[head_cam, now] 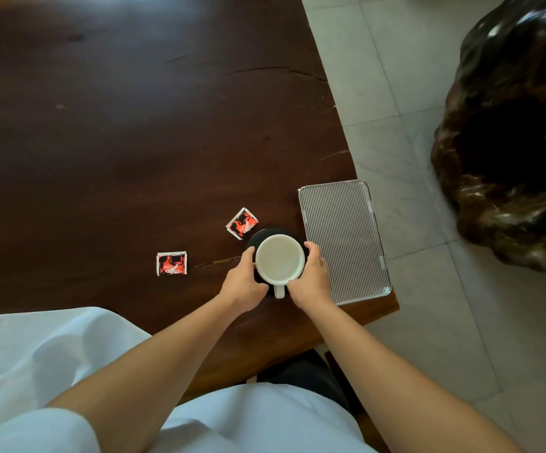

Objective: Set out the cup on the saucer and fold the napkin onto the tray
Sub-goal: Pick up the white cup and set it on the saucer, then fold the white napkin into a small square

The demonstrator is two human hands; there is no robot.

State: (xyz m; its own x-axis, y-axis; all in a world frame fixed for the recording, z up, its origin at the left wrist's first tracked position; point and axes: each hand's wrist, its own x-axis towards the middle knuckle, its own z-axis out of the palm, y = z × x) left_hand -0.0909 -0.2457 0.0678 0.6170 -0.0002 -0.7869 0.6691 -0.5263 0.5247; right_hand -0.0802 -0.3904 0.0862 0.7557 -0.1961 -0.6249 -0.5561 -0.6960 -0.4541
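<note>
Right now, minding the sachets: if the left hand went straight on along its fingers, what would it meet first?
The left hand, curled round the cup, would probably meet the nearer red sachet beyond the saucer rim.

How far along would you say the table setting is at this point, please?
Done: the white ceramic cup sits on the round black saucer. In hand: left hand and right hand hold its sides. Left: the white cloth napkin lies unfolded, off the ribbed metal tray.

A red sachet [241,223] and a second sachet [171,263] lie apart on the dark table [101,125].
</note>
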